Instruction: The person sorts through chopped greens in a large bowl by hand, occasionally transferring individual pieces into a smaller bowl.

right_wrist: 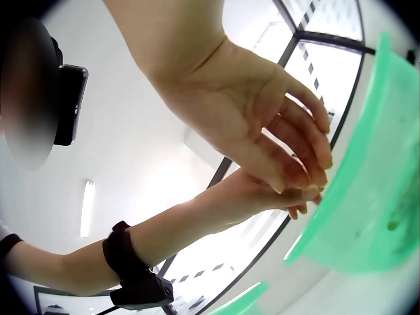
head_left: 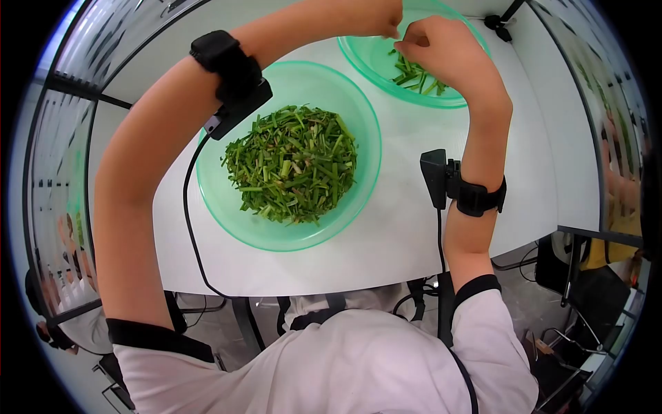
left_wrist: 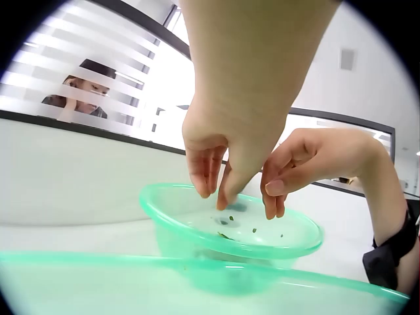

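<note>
My left hand [left_wrist: 226, 154] hangs over the far green bowl [left_wrist: 154, 200], fingers pointing down, with a gap between thumb and fingers. Beside it is my right hand [right_wrist: 256, 118], its fingers loosely bent and the thumb near their tips. Nothing shows between the fingers of either hand. In the head view, cut green stems [head_left: 420, 77] lie in that far bowl, partly covered by the right hand [head_left: 452, 55]. A larger green bowl [head_left: 289, 238] stands nearer, holding a heap of chopped green stems [head_left: 293, 165].
Both bowls stand on a white table [head_left: 407, 228] with low walls around it. A wrist camera [head_left: 238, 100] on the left forearm overhangs the near bowl's rim, its black cable [head_left: 189, 214] running down past the bowl. The right forearm carries another camera [head_left: 434, 178].
</note>
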